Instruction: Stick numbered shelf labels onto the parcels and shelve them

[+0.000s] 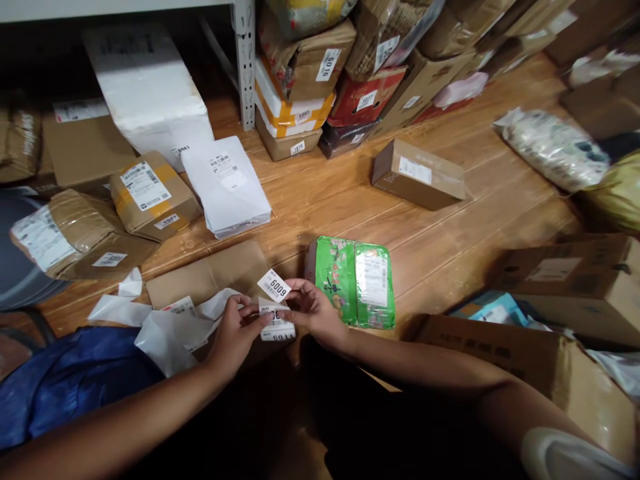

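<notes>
My right hand point(311, 311) pinches a small white sticker marked 6009 point(274, 285) between thumb and fingers. My left hand point(235, 330) is closed on a strip of white labels point(277, 327) just below that sticker. Both hands hover low over a wooden floor point(350, 193). A green printed parcel point(354, 280) with a shipping label lies right beside my right hand. A flat brown envelope point(210, 273) lies behind my left hand, with torn white backing paper point(165, 327) in front of it.
Taped parcels point(150, 193), a white mailer point(227, 183) and a brown box point(417, 173) lie on the floor. Numbered boxes point(300, 87) are stacked at the back by a metal shelf post point(245, 60). Open cartons point(565, 280) stand at right; blue cloth point(75, 380) at left.
</notes>
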A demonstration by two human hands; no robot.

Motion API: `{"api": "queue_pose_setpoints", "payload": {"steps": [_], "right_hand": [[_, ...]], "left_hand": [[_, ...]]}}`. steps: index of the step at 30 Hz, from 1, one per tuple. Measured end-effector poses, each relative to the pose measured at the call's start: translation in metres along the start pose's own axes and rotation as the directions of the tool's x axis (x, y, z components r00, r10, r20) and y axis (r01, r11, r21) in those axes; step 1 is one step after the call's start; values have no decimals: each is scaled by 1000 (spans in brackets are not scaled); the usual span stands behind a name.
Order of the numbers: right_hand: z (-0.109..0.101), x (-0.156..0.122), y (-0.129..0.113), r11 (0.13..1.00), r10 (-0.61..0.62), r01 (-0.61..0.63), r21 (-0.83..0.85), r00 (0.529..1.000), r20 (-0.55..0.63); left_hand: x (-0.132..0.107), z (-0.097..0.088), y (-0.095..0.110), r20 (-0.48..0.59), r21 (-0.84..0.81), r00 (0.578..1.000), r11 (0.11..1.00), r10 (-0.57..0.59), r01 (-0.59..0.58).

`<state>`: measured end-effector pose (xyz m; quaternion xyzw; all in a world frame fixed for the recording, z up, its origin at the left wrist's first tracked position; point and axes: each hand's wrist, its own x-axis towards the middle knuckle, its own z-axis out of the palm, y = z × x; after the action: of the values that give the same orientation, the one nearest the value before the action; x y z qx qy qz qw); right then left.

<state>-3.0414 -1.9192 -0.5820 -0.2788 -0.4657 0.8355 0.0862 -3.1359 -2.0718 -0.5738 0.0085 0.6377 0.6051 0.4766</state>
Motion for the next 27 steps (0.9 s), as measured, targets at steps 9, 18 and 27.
{"api": "queue_pose_setpoints", "payload": {"steps": [9,18,27], "right_hand": [[-10,15,-17,974,149,-140,-175,988,38],[-5,13,3,977,139,-120,-174,985,99],[-15,-10,7,874,469,-482,55,869,157]], "left_hand": [[-7,-2,0,211,-5,977,999,38,-38],[-13,-5,-14,231,73,956,977,179,-200],[-52,6,-22,313,302,878,838,363,-455]]}}
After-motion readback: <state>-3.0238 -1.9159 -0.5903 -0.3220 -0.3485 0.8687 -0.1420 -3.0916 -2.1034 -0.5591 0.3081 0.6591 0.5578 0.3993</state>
